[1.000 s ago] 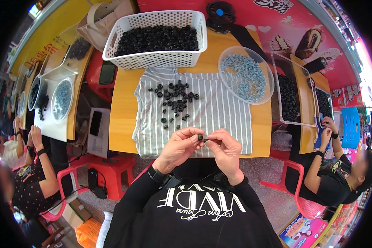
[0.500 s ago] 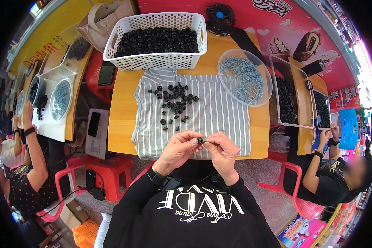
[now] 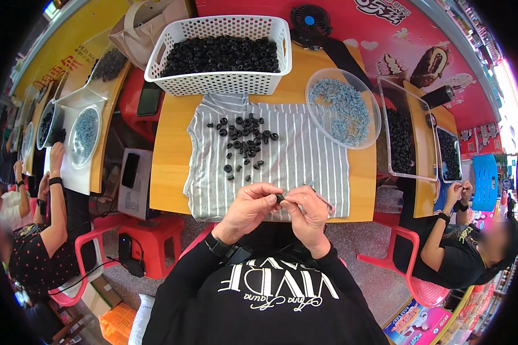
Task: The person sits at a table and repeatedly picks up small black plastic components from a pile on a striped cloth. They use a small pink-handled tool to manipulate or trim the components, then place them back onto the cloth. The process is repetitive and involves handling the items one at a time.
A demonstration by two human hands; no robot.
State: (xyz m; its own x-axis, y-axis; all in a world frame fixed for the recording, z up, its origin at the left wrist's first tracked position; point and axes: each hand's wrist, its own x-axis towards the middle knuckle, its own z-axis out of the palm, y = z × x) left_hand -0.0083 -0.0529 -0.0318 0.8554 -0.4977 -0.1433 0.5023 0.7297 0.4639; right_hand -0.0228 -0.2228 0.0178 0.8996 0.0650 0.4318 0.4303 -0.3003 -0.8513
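Observation:
Over the near edge of the striped grey cloth, my left hand [image 3: 251, 208] pinches a small black ring-like part [image 3: 280, 198] between thumb and fingers. My right hand [image 3: 309, 214] meets it from the other side, its fingertips closed against the same part; whether they hold a second tiny piece is hidden. A pale blue bit [image 3: 311, 184] shows just beyond the right fingers. Farther up the cloth [image 3: 305, 155] lies a loose scatter of black parts [image 3: 244, 141], some ring-shaped, some like short plugs.
A white perforated basket [image 3: 218, 86] full of black parts stands at the back. Right of it sits a clear round tub [image 3: 376, 123] of small pale blue pieces. A black fan [image 3: 311, 23] is behind. Co-workers sit at side tables left and right.
My hands stay nearly in place, the right fingers curling a little more around the black part. The co-worker at the left has lowered an arm.

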